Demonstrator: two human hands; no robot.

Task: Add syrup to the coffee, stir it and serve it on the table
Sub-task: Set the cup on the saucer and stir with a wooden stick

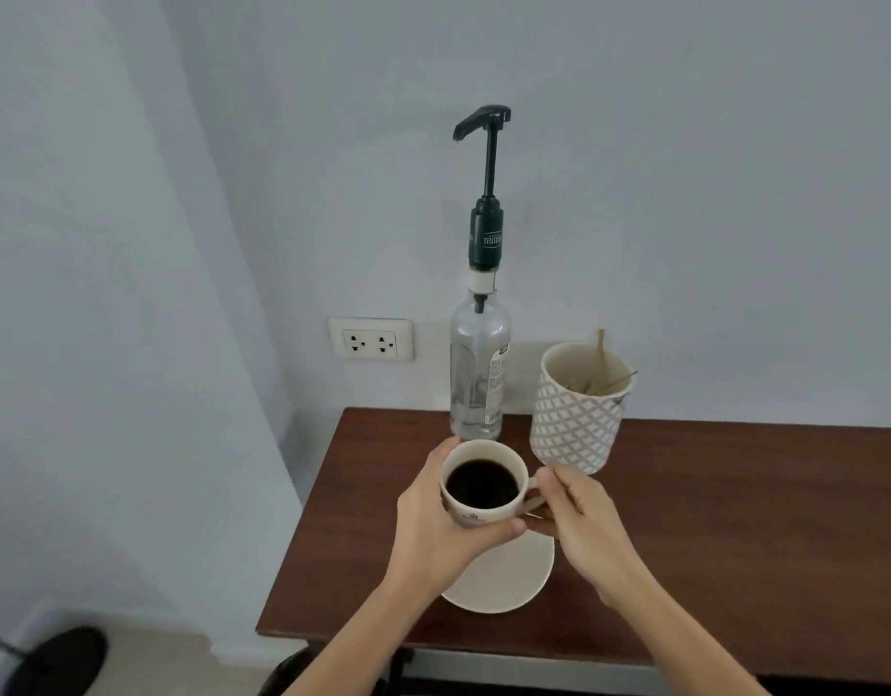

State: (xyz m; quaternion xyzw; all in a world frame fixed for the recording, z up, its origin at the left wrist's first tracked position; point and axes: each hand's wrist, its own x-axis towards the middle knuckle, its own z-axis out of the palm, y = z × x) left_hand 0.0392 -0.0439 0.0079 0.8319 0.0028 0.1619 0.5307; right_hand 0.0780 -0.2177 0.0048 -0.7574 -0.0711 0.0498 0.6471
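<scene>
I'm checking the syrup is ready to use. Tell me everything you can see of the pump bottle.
The syrup bottle is clear, glass or plastic, standing upright at the table's back edge by the wall, behind the coffee cup. A dark green collar and a tall black pump top it; the plunger is raised and the spout points left. A printed label runs down its right side. Clear liquid fills only the lower part. Neither hand touches it.

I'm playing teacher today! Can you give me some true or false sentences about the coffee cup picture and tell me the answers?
1. Both hands, left hand and right hand, hold the cup. True.
2. The cup is empty. False: it holds dark coffee.
3. The syrup bottle has a pump on top. True.
4. The saucer is black. False: it is white.
5. The patterned mug has sticks inside. True.
</scene>
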